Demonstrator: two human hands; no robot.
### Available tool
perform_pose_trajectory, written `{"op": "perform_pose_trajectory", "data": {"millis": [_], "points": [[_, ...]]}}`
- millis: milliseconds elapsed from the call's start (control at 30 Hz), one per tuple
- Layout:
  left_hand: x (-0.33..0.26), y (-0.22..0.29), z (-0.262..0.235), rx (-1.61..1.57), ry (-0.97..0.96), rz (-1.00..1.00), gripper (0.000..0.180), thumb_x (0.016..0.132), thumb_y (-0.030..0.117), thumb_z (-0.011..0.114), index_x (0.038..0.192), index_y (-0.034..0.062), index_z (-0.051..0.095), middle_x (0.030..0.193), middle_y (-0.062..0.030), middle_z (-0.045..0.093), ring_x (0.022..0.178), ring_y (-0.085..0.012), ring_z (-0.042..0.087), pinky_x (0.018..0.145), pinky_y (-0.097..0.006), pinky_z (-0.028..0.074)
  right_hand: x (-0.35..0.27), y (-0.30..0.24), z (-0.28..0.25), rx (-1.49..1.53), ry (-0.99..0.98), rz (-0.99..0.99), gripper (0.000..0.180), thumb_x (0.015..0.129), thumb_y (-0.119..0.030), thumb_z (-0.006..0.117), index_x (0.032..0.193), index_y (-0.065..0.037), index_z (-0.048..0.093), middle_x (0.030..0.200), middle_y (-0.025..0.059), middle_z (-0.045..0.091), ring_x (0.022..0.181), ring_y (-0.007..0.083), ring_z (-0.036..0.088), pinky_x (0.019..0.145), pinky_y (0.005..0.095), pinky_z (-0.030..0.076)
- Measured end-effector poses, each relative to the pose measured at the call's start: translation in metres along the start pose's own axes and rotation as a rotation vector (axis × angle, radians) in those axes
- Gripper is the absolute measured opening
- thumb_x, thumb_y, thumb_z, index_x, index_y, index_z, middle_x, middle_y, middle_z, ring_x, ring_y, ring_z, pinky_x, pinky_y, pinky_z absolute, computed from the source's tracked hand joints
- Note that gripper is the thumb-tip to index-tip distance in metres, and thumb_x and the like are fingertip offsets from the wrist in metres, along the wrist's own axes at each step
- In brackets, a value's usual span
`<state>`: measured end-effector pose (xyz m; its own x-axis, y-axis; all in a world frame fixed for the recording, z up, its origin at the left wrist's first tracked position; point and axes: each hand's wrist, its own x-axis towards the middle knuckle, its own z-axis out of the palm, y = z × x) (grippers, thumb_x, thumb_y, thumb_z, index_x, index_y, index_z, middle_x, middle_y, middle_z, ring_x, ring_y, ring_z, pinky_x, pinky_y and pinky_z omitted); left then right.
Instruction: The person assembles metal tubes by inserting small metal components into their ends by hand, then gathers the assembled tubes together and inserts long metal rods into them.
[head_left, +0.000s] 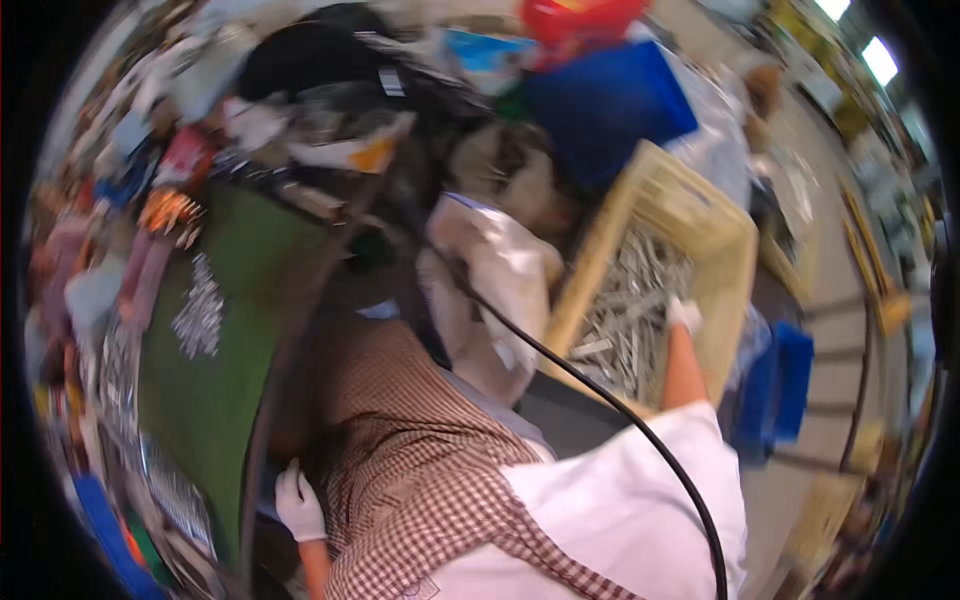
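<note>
My right hand (685,314), in a white glove, reaches into a yellow plastic crate (725,235) at my right. It touches or hovers just over a heap of slim silvery metal pieces (630,310); blur hides its fingers, so any hold on a piece cannot be made out. My left hand (300,505), also in a white glove, hangs low beside my checked apron (400,440), close to the edge of the green tabletop (225,400). Its fingers stretch out with nothing visible in them. A small pile of shiny metal pieces (198,308) lies on that tabletop.
White sacks (490,280) stand between the table and the crate. Behind the crate is a blue bin (615,110), and another blue bin (780,385) sits to its right. A black cable (610,395) crosses in front of me. A co-worker's orange-gloved hand (170,215) is across the table.
</note>
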<state>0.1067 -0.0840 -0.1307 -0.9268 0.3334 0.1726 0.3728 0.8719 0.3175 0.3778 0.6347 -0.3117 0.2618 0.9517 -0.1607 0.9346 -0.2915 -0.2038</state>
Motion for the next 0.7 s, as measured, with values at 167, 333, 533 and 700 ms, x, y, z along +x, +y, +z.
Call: {"op": "perform_pose_trajectory", "data": {"millis": [167, 333, 533, 700], "points": [[-0.006, 0.0, 0.003, 0.042, -0.058, -0.078, 0.028, 0.088, 0.01, 0.061, 0.114, 0.0076, 0.071, 0.092, -0.0172, 0.066, 0.085, -0.0377, 0.064, 0.076, -0.046, 0.053, 0.121, 0.077, 0.028, 0.058, -0.009, -0.09, 0.094, 0.079, -0.079, 0.06, 0.12, 0.005, 0.069, 0.118, 0.0257, 0.07, 0.11, 0.0355, 0.065, 0.095, 0.0453, 0.051], [-0.052, 0.02, -0.009, 0.234, 0.196, -0.28, 0.027, 0.089, 0.014, 0.063, 0.115, 0.0101, 0.069, 0.09, -0.0159, 0.064, 0.08, -0.038, 0.065, 0.07, -0.047, 0.054, 0.139, -0.027, 0.079, 0.16, -0.317, -0.051, 0.106, 0.066, -0.083, 0.071, 0.121, 0.007, 0.068, 0.122, 0.0196, 0.07, 0.105, 0.0322, 0.064, 0.094, 0.0432, 0.052], [-0.073, 0.027, -0.007, 0.214, 0.206, -0.524, 0.039, 0.093, 0.018, 0.06, 0.131, 0.0084, 0.059, 0.109, -0.0197, 0.062, 0.095, -0.042, 0.063, 0.081, -0.047, 0.053, 0.201, 0.094, 0.103, -0.581, 0.035, -0.535, 0.09, 0.082, -0.066, 0.053, 0.133, 0.009, 0.052, 0.135, 0.0236, 0.057, 0.119, 0.0394, 0.054, 0.102, 0.0538, 0.044], [-0.087, 0.027, -0.004, 0.217, 0.304, -0.55, 0.043, 0.093, 0.017, 0.062, 0.134, 0.009, 0.055, 0.112, -0.0188, 0.063, 0.094, -0.0413, 0.064, 0.08, -0.047, 0.055, 0.223, 0.09, 0.145, -1.155, 0.357, -0.832, 0.077, 0.095, -0.052, 0.039, 0.142, 0.01, 0.039, 0.145, 0.027, 0.046, 0.13, 0.0455, 0.046, 0.108, 0.0626, 0.036]]}}
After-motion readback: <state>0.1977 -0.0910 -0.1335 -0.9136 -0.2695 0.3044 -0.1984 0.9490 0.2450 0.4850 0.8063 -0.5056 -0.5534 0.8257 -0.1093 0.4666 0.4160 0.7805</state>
